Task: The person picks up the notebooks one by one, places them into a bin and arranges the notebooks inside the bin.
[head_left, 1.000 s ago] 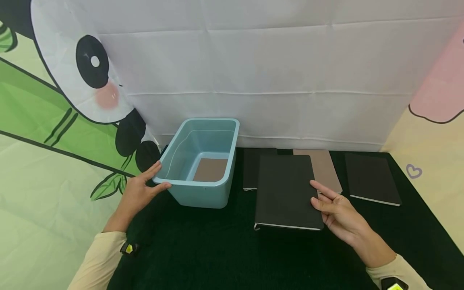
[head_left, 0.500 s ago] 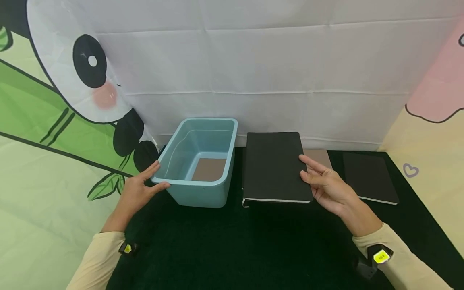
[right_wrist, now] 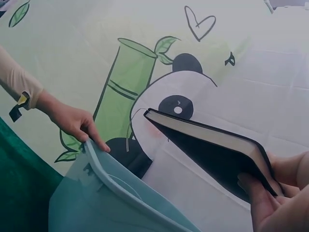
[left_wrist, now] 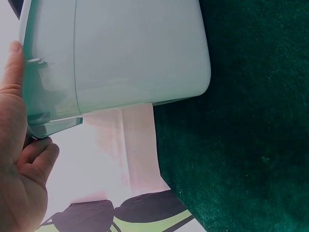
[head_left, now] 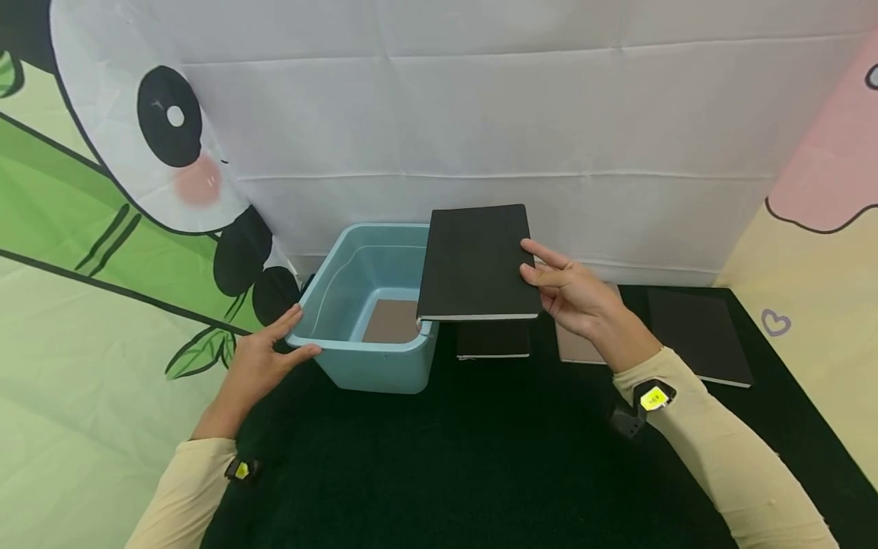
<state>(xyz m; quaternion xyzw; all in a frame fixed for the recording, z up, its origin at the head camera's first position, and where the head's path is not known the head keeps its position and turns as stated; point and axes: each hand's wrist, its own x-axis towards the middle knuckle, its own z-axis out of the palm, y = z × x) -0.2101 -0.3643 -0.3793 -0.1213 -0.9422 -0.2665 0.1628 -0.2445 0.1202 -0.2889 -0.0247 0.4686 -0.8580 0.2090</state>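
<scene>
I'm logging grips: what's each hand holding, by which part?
In the head view, the right hand pinches a black notebook by its right edge; the left hand grips the blue bin by its rim's near left corner.

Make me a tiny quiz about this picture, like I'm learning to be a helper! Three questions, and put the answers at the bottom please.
1. Pick one: which holds the raised black notebook?
A) the left one
B) the right one
C) both together

2. True or false: the left hand is touching the blue tub.

3. Fill in the blank: the flat thing lying at the bottom of the tub is coloured ____.

Key:
1. B, the right hand
2. True
3. brown
</scene>
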